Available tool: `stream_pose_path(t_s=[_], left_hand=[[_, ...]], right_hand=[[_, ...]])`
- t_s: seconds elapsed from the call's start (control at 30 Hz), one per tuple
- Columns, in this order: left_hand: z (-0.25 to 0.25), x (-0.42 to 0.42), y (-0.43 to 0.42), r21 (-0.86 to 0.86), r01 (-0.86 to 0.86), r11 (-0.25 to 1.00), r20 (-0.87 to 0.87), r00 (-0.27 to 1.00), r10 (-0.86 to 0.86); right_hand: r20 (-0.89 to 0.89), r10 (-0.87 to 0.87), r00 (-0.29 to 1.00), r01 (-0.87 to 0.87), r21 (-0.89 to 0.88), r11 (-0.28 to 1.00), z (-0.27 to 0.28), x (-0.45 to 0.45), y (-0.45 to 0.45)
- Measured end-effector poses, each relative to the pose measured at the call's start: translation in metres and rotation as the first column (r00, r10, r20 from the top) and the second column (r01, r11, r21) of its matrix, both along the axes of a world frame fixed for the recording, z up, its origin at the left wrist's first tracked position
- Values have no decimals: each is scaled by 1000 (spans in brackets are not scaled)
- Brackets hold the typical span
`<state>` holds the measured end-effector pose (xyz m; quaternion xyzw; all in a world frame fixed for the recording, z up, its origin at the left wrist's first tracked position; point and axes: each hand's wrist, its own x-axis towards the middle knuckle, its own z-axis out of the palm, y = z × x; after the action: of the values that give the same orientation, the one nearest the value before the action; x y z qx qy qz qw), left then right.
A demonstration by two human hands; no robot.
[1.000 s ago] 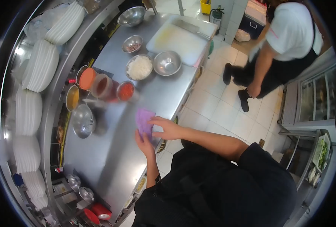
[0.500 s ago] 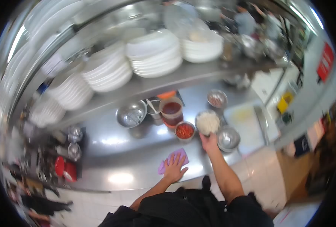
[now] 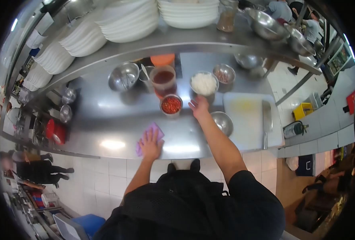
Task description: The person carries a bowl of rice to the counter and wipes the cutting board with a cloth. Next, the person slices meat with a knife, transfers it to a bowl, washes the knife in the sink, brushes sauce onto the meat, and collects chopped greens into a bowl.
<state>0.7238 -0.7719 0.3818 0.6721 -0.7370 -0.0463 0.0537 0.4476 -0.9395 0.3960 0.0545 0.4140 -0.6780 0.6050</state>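
Note:
My left hand (image 3: 150, 145) lies flat with fingers spread on a folded purple cloth (image 3: 157, 130) near the counter's front edge. My right hand (image 3: 200, 106) is just in front of a metal bowl of white, rice-like food (image 3: 204, 83). Its fingers are apart and point left; whether a fingertip still touches the bowl I cannot tell. Left of this hand stands a bowl of chopped red chilli (image 3: 172, 105), with a clear tub of dark red liquid (image 3: 164, 81) behind it. An empty steel bowl (image 3: 222, 123) sits beside my right forearm.
A white cutting board (image 3: 241, 138) with a cleaver (image 3: 267, 116) lies at the right. A small bowl of pinkish bits (image 3: 224, 73) and a steel bowl with a whisk (image 3: 124, 76) stand farther back. Stacked white plates (image 3: 127, 24) fill the shelf above. People are in the background.
The bowl of white food has moved back and left on the counter, and my right hand has drawn away from its grip. My left hand stays on the cloth. The view has shifted.

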Motion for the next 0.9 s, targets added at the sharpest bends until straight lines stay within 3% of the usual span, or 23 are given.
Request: stream_pose_path(t_s=[0.07, 0.1, 0.17, 0.33, 0.4, 0.53, 0.6, 0.63, 0.7, 0.8, 0.87, 0.9], left_hand=[[6, 13, 9, 26, -35, 999, 11, 999, 35], [7, 20, 11, 33, -71, 997, 20, 997, 71], [10, 30, 17, 39, -99, 994, 15, 995, 99], [9, 35, 26, 62, -162, 985, 10, 987, 161], [4, 38, 25, 54, -130, 990, 16, 991, 130], [4, 43, 21, 87, -104, 991, 33, 994, 101], [5, 44, 22, 96, -89, 991, 31, 996, 86], [5, 45, 22, 92, -74, 993, 40, 997, 71], [5, 48, 22, 90, -45, 995, 44, 998, 41], [-2, 53, 17, 62, 12, 998, 35, 999, -14], [-6, 49, 13, 53, 56, 997, 27, 998, -57], [-1, 45, 10, 61, 33, 998, 42, 998, -35]], right_hand=[[-289, 156, 944, -156, 24, 987, 7, 15, 17], [-282, 159, 946, -158, 26, 987, 14, 26, 25], [-440, 294, 848, -268, 123, 956, 23, 46, 38], [-456, 313, 833, -295, 113, 949, 22, 82, 35], [-350, 287, 891, -287, 54, 956, 24, 95, 30], [-300, 268, 915, -283, -5, 959, 27, 130, 13], [-352, 408, 842, -436, 1, 900, 26, 144, 15], [-337, 402, 851, -424, 7, 905, 23, 149, 20], [-429, 517, 740, -554, 47, 831, 4, 152, 32], [-437, 489, 755, -526, 43, 850, -21, 148, 92], [-604, 394, 693, -488, 9, 873, -39, 134, 148], [-777, 254, 576, -418, -12, 909, -48, 126, 178]])
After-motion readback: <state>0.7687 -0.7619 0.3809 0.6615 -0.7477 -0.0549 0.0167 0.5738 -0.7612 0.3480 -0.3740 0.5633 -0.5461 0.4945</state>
